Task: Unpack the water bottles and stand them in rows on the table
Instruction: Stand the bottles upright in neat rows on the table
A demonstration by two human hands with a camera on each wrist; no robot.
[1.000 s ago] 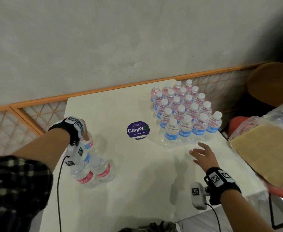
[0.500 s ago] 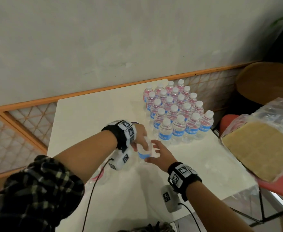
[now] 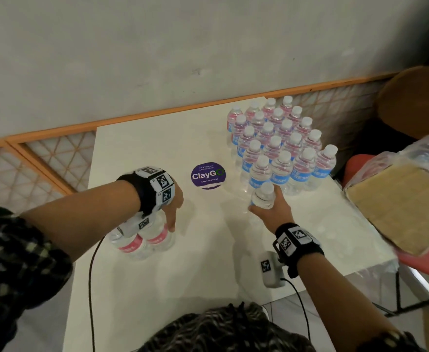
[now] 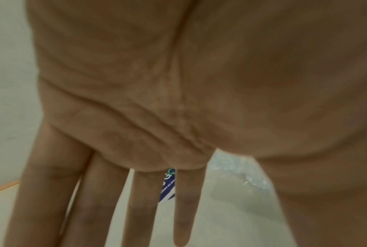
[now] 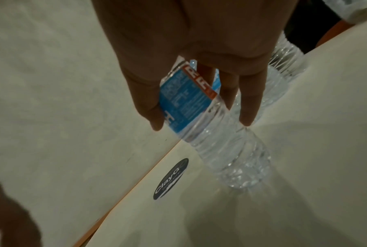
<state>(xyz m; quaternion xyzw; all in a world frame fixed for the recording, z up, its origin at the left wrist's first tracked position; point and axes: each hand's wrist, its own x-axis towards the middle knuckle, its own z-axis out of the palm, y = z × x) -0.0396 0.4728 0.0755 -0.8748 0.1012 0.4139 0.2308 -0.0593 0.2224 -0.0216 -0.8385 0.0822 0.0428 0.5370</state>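
**Most bottles ranked, a few left**

I judge the job well along: a block of clear plastic water bottles with white caps (image 3: 280, 146) stands in rows at the far right of the white table (image 3: 142, 148). My right hand (image 3: 271, 212) curls round a blue-labelled clear bottle (image 3: 263, 195) just before the front row; its long axis is near upright, cap up, base at or just above the tabletop. My left hand (image 3: 172, 207), fingers straight and holding nothing, hangs over the pink-labelled bottles (image 3: 144, 237) yet to be placed.
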